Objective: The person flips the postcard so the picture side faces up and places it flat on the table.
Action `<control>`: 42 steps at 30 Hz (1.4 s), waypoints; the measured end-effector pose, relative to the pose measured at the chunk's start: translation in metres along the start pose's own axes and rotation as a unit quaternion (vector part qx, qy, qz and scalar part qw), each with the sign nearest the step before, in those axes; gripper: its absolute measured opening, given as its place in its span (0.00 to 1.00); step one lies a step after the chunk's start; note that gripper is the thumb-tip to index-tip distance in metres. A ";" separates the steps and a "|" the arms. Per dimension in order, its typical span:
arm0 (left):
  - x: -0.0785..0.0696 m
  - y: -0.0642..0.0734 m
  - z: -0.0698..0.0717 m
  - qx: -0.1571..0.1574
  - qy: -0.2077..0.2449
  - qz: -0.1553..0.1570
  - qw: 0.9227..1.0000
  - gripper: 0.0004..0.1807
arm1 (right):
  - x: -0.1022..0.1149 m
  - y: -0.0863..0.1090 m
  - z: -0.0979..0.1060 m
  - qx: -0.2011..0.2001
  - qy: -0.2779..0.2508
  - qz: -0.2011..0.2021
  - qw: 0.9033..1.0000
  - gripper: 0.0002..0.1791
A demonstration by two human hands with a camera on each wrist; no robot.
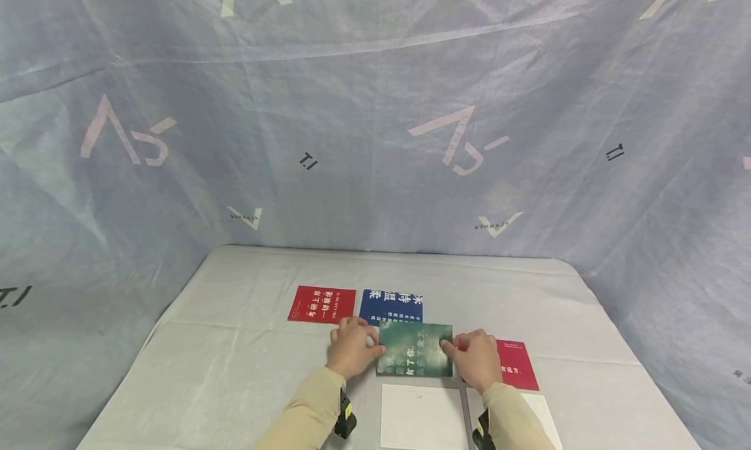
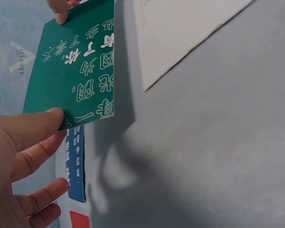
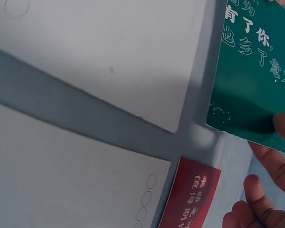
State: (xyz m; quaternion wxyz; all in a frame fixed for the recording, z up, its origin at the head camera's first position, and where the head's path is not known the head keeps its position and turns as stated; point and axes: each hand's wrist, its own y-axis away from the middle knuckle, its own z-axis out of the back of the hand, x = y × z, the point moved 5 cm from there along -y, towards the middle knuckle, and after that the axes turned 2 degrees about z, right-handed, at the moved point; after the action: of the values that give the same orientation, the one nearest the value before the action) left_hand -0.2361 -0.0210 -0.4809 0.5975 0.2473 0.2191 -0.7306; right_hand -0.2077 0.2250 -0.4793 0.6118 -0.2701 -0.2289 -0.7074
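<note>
Both hands hold a green postcard (image 1: 422, 352) with white lettering, one at each short end. My left hand (image 1: 353, 349) pinches its left end, thumb on the printed face and forefinger behind, the other fingers spread in the left wrist view. At the opposite end my right hand (image 1: 476, 359) pinches it the same way. The green card is raised off the table, casting a shadow in the left wrist view. Beyond it lies a blue postcard (image 1: 390, 303), partly covered by it in the head view. A red postcard (image 1: 519, 365) lies beside and partly behind the right hand.
Another red postcard (image 1: 321, 304) lies at the back left. Nearest the body are a white card (image 1: 421, 414) and a second white card (image 1: 542, 411), partly hidden by the right sleeve. A pale cloth covers the table (image 1: 235, 372), and a grey-blue printed curtain (image 1: 364, 124) hangs around it.
</note>
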 end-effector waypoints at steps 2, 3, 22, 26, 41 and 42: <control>-0.001 0.000 -0.002 -0.003 -0.011 0.002 1.000 0.13 | -0.001 0.000 -0.002 0.003 0.012 -0.003 1.000 0.14; -0.001 0.000 -0.003 -0.004 -0.016 0.004 1.000 0.13 | -0.001 0.000 -0.002 0.005 0.020 -0.004 1.000 0.15; 0.001 -0.007 -0.024 -0.040 -0.107 -0.005 0.993 0.15 | -0.007 -0.006 -0.013 -0.028 0.148 0.025 0.988 0.15; -0.004 -0.006 -0.023 -0.064 -0.148 -0.019 0.987 0.19 | -0.006 -0.006 -0.014 -0.038 0.168 0.038 0.984 0.14; -0.007 -0.004 -0.024 -0.083 -0.208 -0.013 0.975 0.21 | 0.002 -0.005 -0.015 -0.055 0.210 0.056 0.975 0.16; -0.006 -0.004 -0.024 -0.083 -0.206 -0.014 0.975 0.21 | 0.003 -0.005 -0.015 -0.055 0.211 0.055 0.974 0.16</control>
State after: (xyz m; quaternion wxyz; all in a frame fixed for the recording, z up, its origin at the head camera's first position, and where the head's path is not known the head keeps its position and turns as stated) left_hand -0.2369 -0.0008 -0.4956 0.6377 0.0380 0.1549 -0.7536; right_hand -0.2147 0.2139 -0.4891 0.6681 -0.1601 -0.0402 -0.7255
